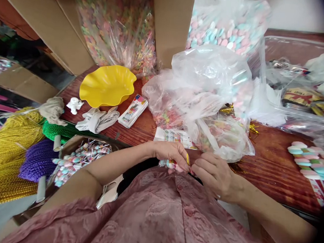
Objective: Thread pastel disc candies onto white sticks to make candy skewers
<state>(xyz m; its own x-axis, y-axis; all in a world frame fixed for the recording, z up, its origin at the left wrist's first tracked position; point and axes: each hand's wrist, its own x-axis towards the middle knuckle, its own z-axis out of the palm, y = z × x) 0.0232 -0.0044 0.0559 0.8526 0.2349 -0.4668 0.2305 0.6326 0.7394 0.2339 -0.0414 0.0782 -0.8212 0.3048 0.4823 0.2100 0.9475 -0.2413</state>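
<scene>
My left hand (174, 154) is closed around a candy skewer (166, 163), a row of pastel sweets in clear wrap held close against my shirt. From between the two hands a thin gold twist tie (187, 158) sticks up by the end of the wrap. My right hand (216, 173) meets the left there, its fingers pinched at the tie; the fingertips are partly hidden. Just beyond the hands lie a stack of printed labels (173, 136) and a clear bag of colourful gummies (217, 134). Loose gold ties (253, 128) lie on the table near that bag.
Big bags of gummy rings (119, 31) and pastel sweets (226, 31) stand at the back. A yellow wavy bowl (107, 86) sits left, above a box of wrapped skewers (83, 156) and coloured cords (12, 151). Right are a clear plastic bin (294, 51) and unwrapped skewers (309, 160).
</scene>
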